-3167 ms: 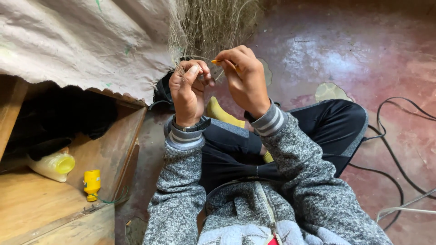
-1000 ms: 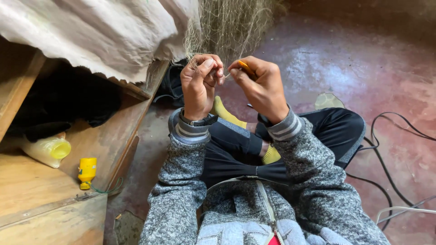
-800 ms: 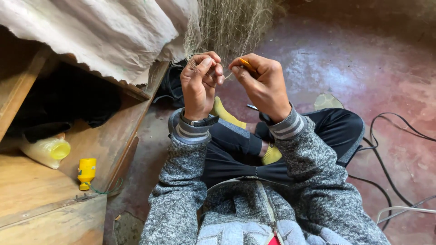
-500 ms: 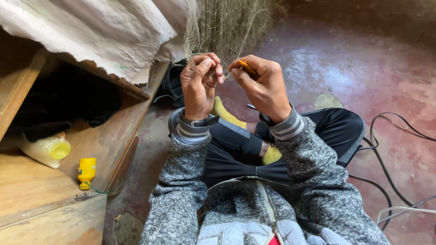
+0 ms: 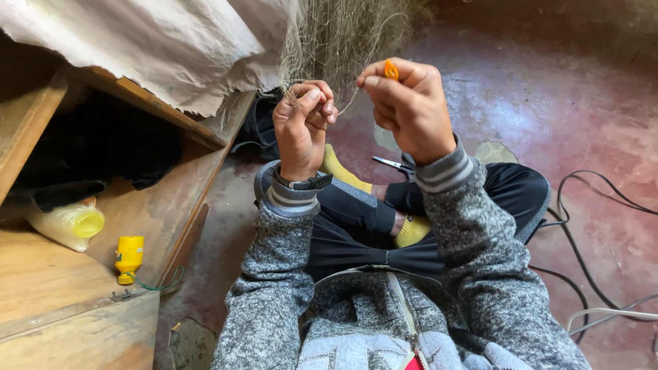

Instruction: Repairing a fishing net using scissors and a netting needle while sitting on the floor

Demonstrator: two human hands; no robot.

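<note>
Grey speckled zip jacket (image 5: 404,322) with striped cuffs (image 5: 444,171), black wristwatch (image 5: 305,183), black trousers (image 5: 356,233), yellow socks (image 5: 340,170)

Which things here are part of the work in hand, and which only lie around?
In use: fishing net, pinched by left hand; small orange tool in right hand.

Lying about: scissors, yellow spool, plastic bottle, black cables.

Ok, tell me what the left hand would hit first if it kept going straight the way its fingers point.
Probably the fine mesh net hanging just beyond it: the left hand points up and away toward that netting, apparently already pinching its strands. Depth is hard to judge here.
</note>
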